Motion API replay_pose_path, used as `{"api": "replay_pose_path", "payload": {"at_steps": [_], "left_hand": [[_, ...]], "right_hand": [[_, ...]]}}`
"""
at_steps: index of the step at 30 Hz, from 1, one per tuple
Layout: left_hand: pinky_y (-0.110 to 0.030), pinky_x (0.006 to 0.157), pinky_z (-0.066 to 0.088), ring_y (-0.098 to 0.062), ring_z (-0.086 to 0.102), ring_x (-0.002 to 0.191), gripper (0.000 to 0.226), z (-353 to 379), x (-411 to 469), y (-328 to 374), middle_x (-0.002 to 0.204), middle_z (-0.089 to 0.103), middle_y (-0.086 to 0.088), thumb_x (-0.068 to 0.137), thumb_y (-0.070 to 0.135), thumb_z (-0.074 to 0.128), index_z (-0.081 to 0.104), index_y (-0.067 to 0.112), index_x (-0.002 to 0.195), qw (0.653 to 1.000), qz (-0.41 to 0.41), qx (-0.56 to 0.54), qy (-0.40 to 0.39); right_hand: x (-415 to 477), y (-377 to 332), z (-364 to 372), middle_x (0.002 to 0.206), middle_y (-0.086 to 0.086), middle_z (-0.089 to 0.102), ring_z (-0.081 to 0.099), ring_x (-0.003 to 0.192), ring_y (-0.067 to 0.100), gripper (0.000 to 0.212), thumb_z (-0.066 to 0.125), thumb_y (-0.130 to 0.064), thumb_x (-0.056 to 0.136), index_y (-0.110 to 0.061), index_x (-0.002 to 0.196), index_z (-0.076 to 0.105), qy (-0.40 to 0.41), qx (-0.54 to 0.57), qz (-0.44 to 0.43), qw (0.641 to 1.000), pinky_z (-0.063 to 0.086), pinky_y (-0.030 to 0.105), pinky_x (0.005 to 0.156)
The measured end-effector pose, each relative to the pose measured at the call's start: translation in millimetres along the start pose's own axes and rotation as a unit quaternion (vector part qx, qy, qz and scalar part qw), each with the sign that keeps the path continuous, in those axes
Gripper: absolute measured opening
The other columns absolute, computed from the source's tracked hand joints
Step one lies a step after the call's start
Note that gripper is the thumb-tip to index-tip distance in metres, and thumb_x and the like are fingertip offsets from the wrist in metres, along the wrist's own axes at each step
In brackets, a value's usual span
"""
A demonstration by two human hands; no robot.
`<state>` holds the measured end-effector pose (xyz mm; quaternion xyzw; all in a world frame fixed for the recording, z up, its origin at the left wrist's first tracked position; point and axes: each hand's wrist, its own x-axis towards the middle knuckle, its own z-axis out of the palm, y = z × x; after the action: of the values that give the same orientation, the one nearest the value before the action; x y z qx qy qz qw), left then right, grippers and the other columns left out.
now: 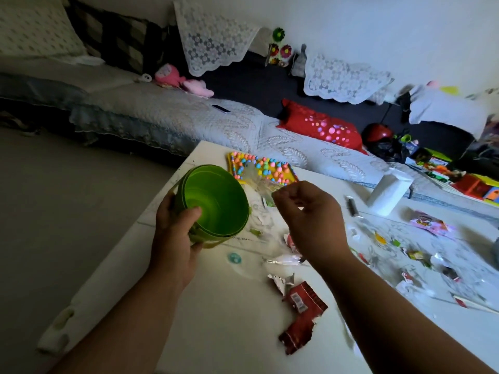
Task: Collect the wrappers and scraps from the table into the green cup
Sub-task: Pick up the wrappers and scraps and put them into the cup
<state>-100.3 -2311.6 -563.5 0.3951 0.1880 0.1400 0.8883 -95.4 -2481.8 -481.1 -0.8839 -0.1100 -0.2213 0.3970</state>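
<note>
The left hand (172,228) grips the green cup (218,201) by its side, thumb hooked over the near rim and the other fingers wrapped round the outside. The cup is lifted off the white desk (237,333) at its left edge and tilted so that its mouth faces up and toward the camera; nothing can be made out inside it. Just right of the cup, the right hand (310,214) hovers with its fingers (283,194) curled in tight, pinching a clear wrapper (256,179) that fans out toward the cup's rim (it is thin and see-through, so its edges are hard to trace). Below the right wrist, a second crumpled clear wrapper (283,259) lies on the desk, then a silver scrap (280,282), and nearer the camera a torn red wrapper (302,317). More small bright scraps (415,256) are scattered over the right part of the desk, with a pink packet (429,222) beyond them. A bead-covered yellow board (264,168) lies flat behind the cup, and a white carton (388,190) stands upright near the desk's far edge. Past the desk runs a bed with a pale quilted cover (189,117), carrying a red dotted cushion (321,128) and a pink plush toy (175,76).
</note>
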Motion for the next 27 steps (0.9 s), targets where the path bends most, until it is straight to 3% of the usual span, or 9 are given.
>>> {"api": "replay_pose_path", "payload": {"at_steps": [2,5,8,13,15,19,21,23,27], "left_hand": [[-0.047,0.096,0.047,-0.024,0.056,0.122,0.060,1,-5,-1,0.141,0.057,0.004,0.092,0.007,0.057,0.048,0.039,0.142,1.000,0.003,0.009,-0.012],[-0.045,0.097,0.047,-0.017,0.061,0.108,0.061,4,-13,1,0.139,0.060,0.003,0.092,0.003,0.056,0.048,0.036,0.144,0.999,0.008,0.022,-0.025],[-0.046,0.099,0.047,-0.014,0.061,0.103,0.060,3,-16,3,0.137,0.060,0.002,0.093,0.003,0.054,0.048,0.036,0.143,0.999,0.005,0.023,-0.030],[-0.036,0.087,0.048,-0.010,0.059,0.101,0.058,0,-17,7,0.132,0.058,0.003,0.095,0.005,0.052,0.046,0.036,0.144,0.999,0.003,0.026,-0.041],[-0.036,0.086,0.048,-0.011,0.059,0.100,0.057,0,-16,8,0.132,0.058,0.002,0.096,0.005,0.052,0.046,0.036,0.143,0.999,0.000,0.017,-0.039],[-0.041,0.089,0.049,-0.013,0.059,0.104,0.056,-5,-11,9,0.134,0.059,0.004,0.094,0.008,0.055,0.048,0.039,0.141,1.000,0.002,0.008,-0.027],[-0.041,0.088,0.048,-0.012,0.058,0.104,0.053,-5,-9,10,0.134,0.058,0.005,0.094,0.009,0.055,0.050,0.040,0.136,1.000,0.012,0.002,-0.017],[-0.045,0.091,0.048,-0.013,0.057,0.106,0.054,-6,-7,11,0.138,0.056,0.004,0.094,0.009,0.055,0.048,0.038,0.139,1.000,0.019,-0.008,-0.004],[-0.038,0.079,0.048,-0.015,0.058,0.104,0.058,-7,-4,11,0.138,0.056,0.003,0.094,0.008,0.055,0.046,0.037,0.144,0.999,0.020,-0.024,0.005]], "right_hand": [[8,-22,16,0.075,-0.011,0.068,0.060,0.065,0.008,0.010,0.062,-0.024,0.086,-0.023,0.078,0.067,-0.058,-0.073,-0.064,0.994,0.045,0.015,0.065],[17,-36,54,0.090,0.012,0.069,0.065,0.084,0.031,0.019,0.052,-0.021,0.090,-0.013,0.096,0.068,-0.190,-0.224,-0.113,0.949,0.049,0.030,0.067],[26,-39,80,0.095,0.013,0.067,0.064,0.091,0.030,0.021,0.053,-0.019,0.090,-0.008,0.102,0.067,-0.299,-0.326,-0.109,0.890,0.046,0.032,0.068],[34,-44,81,0.098,0.011,0.064,0.062,0.090,0.025,0.031,0.041,-0.017,0.098,-0.004,0.115,0.063,-0.420,-0.380,-0.141,0.812,0.047,0.028,0.074],[35,-48,67,0.107,0.012,0.067,0.064,0.098,0.026,0.031,0.043,-0.019,0.098,-0.009,0.117,0.064,-0.406,-0.342,-0.127,0.838,0.054,0.032,0.084],[37,-39,31,0.097,0.007,0.072,0.066,0.091,0.022,0.024,0.053,-0.016,0.091,-0.014,0.100,0.074,-0.235,-0.218,-0.052,0.946,0.052,0.030,0.082],[30,-21,20,0.103,0.005,0.073,0.066,0.096,0.021,0.023,0.054,-0.017,0.091,-0.015,0.103,0.074,-0.245,-0.246,0.002,0.938,0.050,0.029,0.086],[16,6,27,0.117,0.005,0.069,0.063,0.107,0.020,0.027,0.060,-0.022,0.089,-0.017,0.113,0.069,-0.325,-0.278,0.054,0.902,0.047,0.030,0.096],[-16,46,58,0.132,0.008,0.052,0.050,0.119,0.024,0.065,0.070,-0.047,0.077,-0.022,0.134,0.051,-0.361,-0.270,0.108,0.886,0.041,0.032,0.099]]}}
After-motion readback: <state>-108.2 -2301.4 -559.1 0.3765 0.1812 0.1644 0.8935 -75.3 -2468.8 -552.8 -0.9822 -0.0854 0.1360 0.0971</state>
